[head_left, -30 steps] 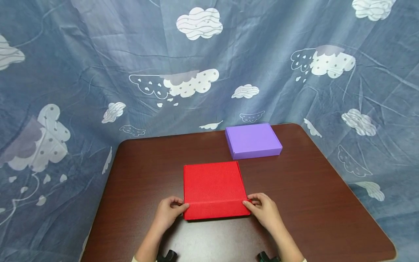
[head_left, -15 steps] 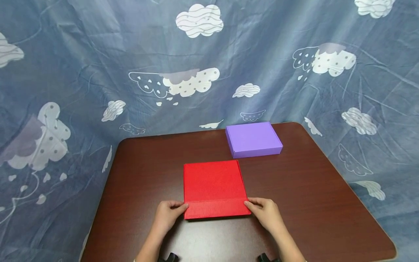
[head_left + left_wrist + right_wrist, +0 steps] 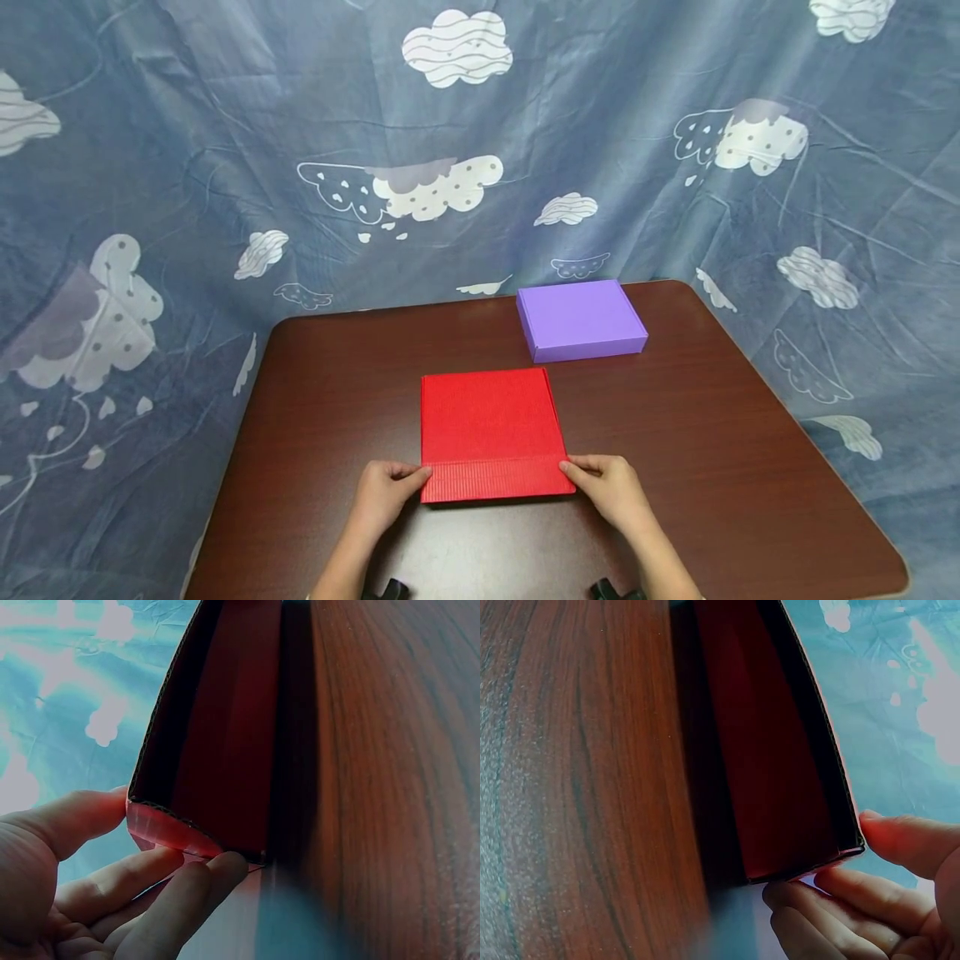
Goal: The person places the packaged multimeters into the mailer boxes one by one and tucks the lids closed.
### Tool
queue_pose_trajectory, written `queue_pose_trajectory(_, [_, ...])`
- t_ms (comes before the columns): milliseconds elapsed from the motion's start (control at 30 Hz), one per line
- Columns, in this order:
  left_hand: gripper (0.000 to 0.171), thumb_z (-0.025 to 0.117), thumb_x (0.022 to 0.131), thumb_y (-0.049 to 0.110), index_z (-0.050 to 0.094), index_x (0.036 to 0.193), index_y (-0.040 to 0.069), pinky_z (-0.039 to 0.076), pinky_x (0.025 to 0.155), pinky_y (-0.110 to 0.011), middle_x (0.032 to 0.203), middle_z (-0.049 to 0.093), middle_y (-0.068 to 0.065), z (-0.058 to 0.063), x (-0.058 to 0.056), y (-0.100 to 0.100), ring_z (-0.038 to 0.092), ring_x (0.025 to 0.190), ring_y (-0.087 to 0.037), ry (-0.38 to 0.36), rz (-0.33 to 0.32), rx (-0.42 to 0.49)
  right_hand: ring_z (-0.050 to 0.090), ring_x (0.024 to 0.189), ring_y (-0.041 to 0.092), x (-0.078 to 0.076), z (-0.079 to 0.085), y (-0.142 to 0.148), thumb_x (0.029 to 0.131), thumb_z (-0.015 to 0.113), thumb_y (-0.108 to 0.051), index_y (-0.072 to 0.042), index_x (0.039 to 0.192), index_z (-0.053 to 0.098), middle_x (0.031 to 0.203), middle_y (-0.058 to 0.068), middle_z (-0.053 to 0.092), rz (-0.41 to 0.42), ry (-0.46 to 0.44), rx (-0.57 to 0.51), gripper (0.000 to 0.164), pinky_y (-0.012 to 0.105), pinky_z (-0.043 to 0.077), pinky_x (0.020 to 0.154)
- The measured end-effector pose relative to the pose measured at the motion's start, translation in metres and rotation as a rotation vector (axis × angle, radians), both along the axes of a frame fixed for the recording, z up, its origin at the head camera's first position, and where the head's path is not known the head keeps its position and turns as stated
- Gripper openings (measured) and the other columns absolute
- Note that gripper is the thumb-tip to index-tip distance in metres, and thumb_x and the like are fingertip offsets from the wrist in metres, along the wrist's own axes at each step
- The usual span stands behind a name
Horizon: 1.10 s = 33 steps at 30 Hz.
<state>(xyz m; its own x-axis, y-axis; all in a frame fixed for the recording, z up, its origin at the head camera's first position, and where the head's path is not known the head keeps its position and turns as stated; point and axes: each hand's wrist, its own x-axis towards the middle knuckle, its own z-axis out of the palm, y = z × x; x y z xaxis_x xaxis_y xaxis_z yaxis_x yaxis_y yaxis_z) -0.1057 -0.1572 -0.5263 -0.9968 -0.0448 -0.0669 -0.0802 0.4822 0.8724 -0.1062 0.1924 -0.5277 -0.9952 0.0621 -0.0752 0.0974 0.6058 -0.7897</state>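
Note:
A flat red cardboard box (image 3: 487, 414) lies on the table, a crease across its lid setting off a ribbed front flap (image 3: 495, 480). At the flap's left corner my left hand (image 3: 381, 497) pinches it, thumb on top and fingers at the side. My right hand (image 3: 611, 495) grips the opposite corner in the same way. Both wrist views look in beneath the flap from the front: its cut corrugated edge (image 3: 155, 711) stands out from the dark red front wall (image 3: 761, 742), with a shadowed gap between. Small side tabs at the corners touch my fingers.
Farther back and to the right, a closed purple box (image 3: 581, 321) sits by the table's rear edge. The brown wooden table (image 3: 337, 400) is bordered by a blue cloth (image 3: 360, 100) with cloud prints. Black wrist mounts show at the bottom.
Both hands keep hold of the same flap corners. The fingers have straightened slightly, and the flap's surface shows its ribbing more clearly. The purple box stays put.

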Motion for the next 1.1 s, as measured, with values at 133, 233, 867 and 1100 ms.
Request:
queue_pose_trajectory(133, [0.022, 0.084, 0.084, 0.024, 0.081, 0.084, 0.002, 0.050, 0.057, -0.027, 0.076, 0.075, -0.003, 0.001, 0.000, 0.000, 0.061, 0.068, -0.010, -0.041, -0.002, 0.016, 0.072, 0.088, 0.018, 0.001, 0.001, 0.001, 0.092, 0.079, -0.026, 0.002, 0.104, 0.079, 0.096, 0.009, 0.077, -0.003, -0.034, -0.048, 0.031, 0.031, 0.057, 0.071])
queue_pose_trajectory(233, [0.022, 0.083, 0.085, 0.022, 0.080, 0.083, 0.000, 0.055, 0.057, -0.029, 0.075, 0.075, -0.005, 0.002, 0.001, 0.000, 0.066, 0.065, -0.011, -0.072, -0.011, 0.056, 0.070, 0.080, 0.011, 0.001, 0.000, 0.001, 0.091, 0.079, -0.023, 0.005, 0.106, 0.078, 0.094, 0.009, 0.077, -0.022, -0.078, -0.103, 0.031, 0.025, 0.055, 0.064])
queue_pose_trajectory(867, [0.021, 0.081, 0.087, 0.013, 0.072, 0.087, -0.006, 0.056, 0.060, -0.026, 0.076, 0.073, -0.008, 0.004, 0.008, -0.006, 0.069, 0.066, -0.015, -0.106, -0.065, 0.157, 0.072, 0.084, 0.015, 0.014, -0.004, -0.007, 0.093, 0.076, -0.014, 0.006, 0.110, 0.075, 0.095, 0.011, 0.077, -0.068, -0.076, -0.187, 0.026, 0.023, 0.056, 0.067])
queue_pose_trajectory(1100, [0.019, 0.072, 0.094, 0.008, 0.061, 0.092, -0.007, 0.060, 0.065, -0.032, 0.075, 0.066, -0.006, 0.000, 0.014, -0.010, 0.064, 0.071, -0.015, -0.184, -0.116, 0.273, 0.072, 0.082, 0.015, 0.024, -0.006, -0.015, 0.093, 0.076, -0.012, 0.006, 0.109, 0.074, 0.090, 0.010, 0.076, -0.104, -0.085, -0.228, 0.024, 0.023, 0.057, 0.068])
